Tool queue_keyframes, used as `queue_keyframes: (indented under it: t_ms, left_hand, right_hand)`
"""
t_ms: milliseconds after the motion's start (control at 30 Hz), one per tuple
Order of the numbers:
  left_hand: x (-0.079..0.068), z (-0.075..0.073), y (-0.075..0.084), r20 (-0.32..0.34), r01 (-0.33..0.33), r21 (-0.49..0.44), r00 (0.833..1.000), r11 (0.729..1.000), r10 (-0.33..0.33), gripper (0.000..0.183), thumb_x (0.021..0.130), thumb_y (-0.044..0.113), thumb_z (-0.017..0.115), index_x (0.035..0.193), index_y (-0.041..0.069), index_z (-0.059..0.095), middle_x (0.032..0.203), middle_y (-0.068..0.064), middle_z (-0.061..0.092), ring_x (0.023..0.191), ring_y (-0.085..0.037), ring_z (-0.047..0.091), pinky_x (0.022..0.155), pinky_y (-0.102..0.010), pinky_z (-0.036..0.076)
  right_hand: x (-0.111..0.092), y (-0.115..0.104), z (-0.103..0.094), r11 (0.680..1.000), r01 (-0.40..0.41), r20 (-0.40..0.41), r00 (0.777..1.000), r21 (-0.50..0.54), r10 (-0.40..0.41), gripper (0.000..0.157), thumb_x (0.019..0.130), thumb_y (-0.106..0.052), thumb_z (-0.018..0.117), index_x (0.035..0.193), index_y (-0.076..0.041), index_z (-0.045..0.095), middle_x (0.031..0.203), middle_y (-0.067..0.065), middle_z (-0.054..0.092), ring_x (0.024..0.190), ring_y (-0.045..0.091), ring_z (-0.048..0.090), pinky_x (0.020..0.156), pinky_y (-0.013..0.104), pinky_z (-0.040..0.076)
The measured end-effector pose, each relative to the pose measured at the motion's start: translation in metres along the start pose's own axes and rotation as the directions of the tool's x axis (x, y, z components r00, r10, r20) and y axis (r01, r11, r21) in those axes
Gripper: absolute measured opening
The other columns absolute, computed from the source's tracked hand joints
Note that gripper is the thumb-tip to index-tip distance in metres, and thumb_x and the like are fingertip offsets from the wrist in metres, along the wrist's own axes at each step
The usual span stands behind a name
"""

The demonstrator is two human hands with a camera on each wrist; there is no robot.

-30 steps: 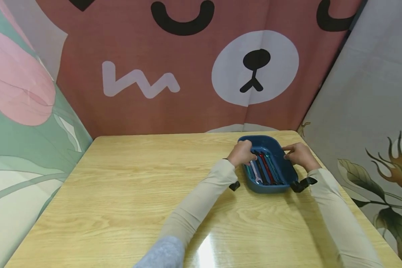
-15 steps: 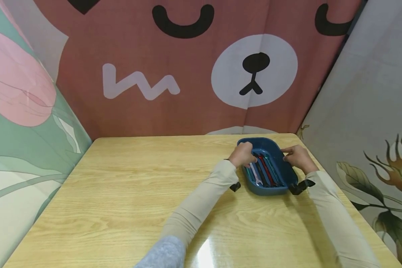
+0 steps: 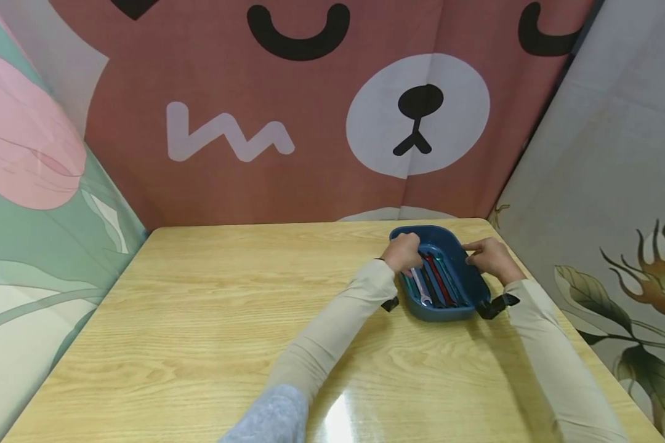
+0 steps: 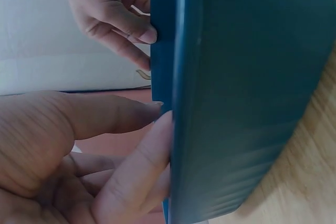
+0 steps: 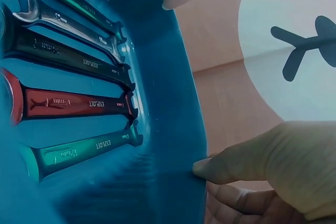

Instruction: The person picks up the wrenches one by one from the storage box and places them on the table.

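A blue plastic basket [image 3: 443, 315] stands at the right rear of the table. Several open-ended wrenches lie side by side in it: a red wrench [image 5: 79, 103], a green wrench [image 5: 89, 153], a black wrench [image 5: 63, 53], a silver wrench [image 5: 68, 22] and a darker green one. My left hand [image 3: 403, 252] pinches the basket's left rim between thumb and fingers, covering part of the wrenches in the head view. On the opposite side, my right hand [image 3: 490, 257] grips the right rim, its thumb [image 5: 226, 163] against the inner edge.
The wooden table [image 3: 199, 320] extends to the left and front of the basket. Behind it hangs a bear-print curtain [image 3: 310, 184], and a floral curtain [image 3: 604, 184] runs close along the right side. Black camera mounts [image 3: 497, 306] sit at the wrists.
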State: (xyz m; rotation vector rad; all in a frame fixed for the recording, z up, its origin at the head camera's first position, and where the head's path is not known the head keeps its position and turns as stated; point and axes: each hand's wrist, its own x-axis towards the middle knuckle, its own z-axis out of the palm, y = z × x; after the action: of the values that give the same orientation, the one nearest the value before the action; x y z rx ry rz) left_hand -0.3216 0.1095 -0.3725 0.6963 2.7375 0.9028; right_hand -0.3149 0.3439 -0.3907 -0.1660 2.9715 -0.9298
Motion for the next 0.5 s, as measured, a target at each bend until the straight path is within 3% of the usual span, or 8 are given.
queue_keyframes:
  t_ms: [167, 267, 500]
  left_hand:
    - [0.006, 0.003, 0.004, 0.017, 0.040, 0.074, 0.999, 0.996, -0.041, 0.010, 0.094, 0.005, 0.067, 0.088, 0.007, 0.060, 0.085, -0.008, 0.063, 0.055, -0.017, 0.070, 0.045, -0.020, 0.056]
    - [0.009, 0.006, 0.007, 0.025, 0.057, 0.122, 0.998, 0.991, -0.060, 0.004, 0.095, 0.007, 0.065, 0.098, 0.009, 0.065, 0.098, -0.007, 0.068, 0.053, -0.015, 0.068, 0.042, -0.020, 0.054]
    - [0.016, 0.010, 0.008, 0.069, 0.070, 0.179, 0.994, 0.981, -0.083, 0.033, 0.098, 0.011, 0.062, 0.131, 0.012, 0.065, 0.135, -0.003, 0.062, 0.059, -0.016, 0.071, 0.042, -0.020, 0.054]
  right_hand:
    - [0.001, 0.001, 0.001, 1.000, -0.005, -0.001, 1.000, 0.011, 0.005, 0.042, 0.090, 0.004, 0.062, 0.131, 0.013, 0.057, 0.104, 0.034, 0.068, 0.072, 0.026, 0.070, 0.064, 0.044, 0.062]
    - [0.000, 0.001, 0.001, 1.000, -0.004, 0.000, 1.000, 0.014, 0.004, 0.043, 0.090, 0.004, 0.062, 0.132, 0.014, 0.056, 0.103, 0.034, 0.068, 0.072, 0.027, 0.070, 0.064, 0.045, 0.062]
    - [0.000, 0.002, 0.001, 1.000, -0.006, 0.006, 1.000, 0.029, 0.006, 0.043, 0.091, 0.005, 0.061, 0.132, 0.014, 0.055, 0.104, 0.035, 0.067, 0.075, 0.029, 0.071, 0.065, 0.044, 0.062]
